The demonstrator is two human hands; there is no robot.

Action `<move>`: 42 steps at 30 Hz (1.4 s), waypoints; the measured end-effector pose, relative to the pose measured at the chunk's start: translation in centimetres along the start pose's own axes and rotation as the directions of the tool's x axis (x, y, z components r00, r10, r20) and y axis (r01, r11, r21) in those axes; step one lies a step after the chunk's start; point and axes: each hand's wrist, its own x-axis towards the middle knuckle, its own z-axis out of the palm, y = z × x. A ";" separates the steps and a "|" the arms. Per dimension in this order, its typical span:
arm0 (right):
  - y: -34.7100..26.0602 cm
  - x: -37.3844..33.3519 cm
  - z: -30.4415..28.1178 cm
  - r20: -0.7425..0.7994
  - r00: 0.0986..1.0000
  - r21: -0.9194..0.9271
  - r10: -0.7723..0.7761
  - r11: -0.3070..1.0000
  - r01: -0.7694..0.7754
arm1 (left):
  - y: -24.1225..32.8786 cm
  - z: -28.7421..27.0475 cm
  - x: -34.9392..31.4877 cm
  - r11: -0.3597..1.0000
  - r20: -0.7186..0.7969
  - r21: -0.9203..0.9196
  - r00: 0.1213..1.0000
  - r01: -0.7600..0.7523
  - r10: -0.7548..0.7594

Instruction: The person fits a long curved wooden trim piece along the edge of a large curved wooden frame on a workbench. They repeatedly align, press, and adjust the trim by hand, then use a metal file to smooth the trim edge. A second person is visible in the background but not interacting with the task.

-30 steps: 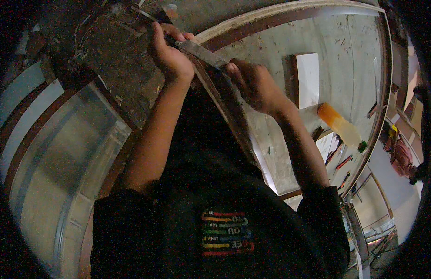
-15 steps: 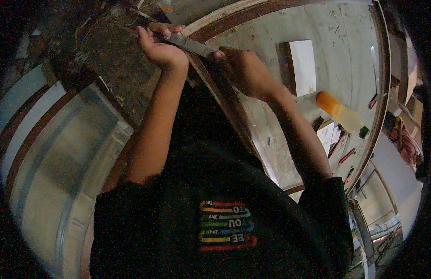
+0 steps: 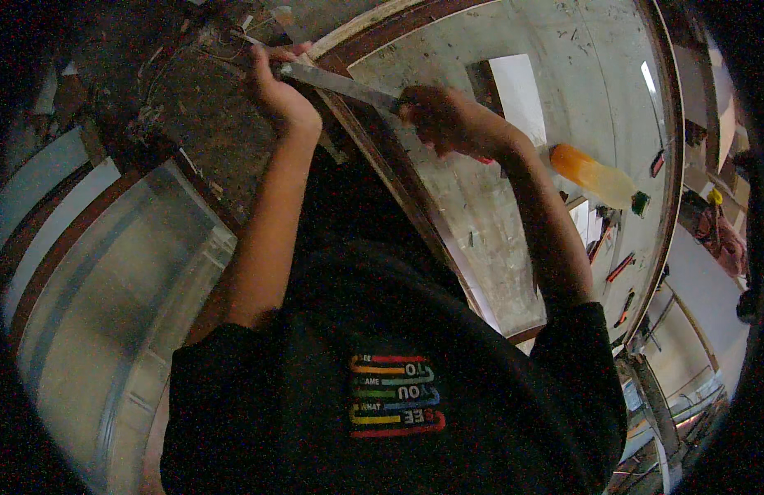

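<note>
A long flat grey metal file lies slantwise across the corner of a brown wooden frame. My right hand is closed round its near right end, so the handle is hidden. At the far end, my left hand grips the tip with the thumb raised; its other fingers are partly hidden behind the frame's corner. Below my right wrist a small red bit shows, too little of it to name. The frame borders a large pale, stained panel.
On the panel lie a white rectangular piece, an orange-and-clear bottle with a green cap, and a red-handled tool. A framed glass pane stands at left. Wires and debris litter the floor ahead.
My right hand has shifted slightly right and down, and more of the file shows between my hands. My left hand has moved a little left. The view has shifted slightly.
</note>
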 end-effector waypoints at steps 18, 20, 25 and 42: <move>3.6 -0.3 0.6 -0.168 0.928 -0.062 -0.332 0.943 0.326 | 2.3 1.2 -2.1 0.993 0.259 0.058 0.962 -0.104 0.086; 3.5 0.2 0.7 -0.199 0.892 -0.068 -0.406 0.914 0.401 | 2.8 1.4 -2.3 0.960 0.212 0.225 0.970 -0.167 0.118; 3.4 0.4 0.5 -0.243 0.819 -0.020 -0.520 0.846 0.532 | 3.7 2.2 -2.8 0.926 0.111 0.353 0.989 -0.136 0.102; 3.9 0.3 0.6 -0.158 0.849 -0.020 -0.504 0.861 0.508 | 3.5 0.4 -3.0 0.425 0.321 0.756 0.848 -0.498 0.423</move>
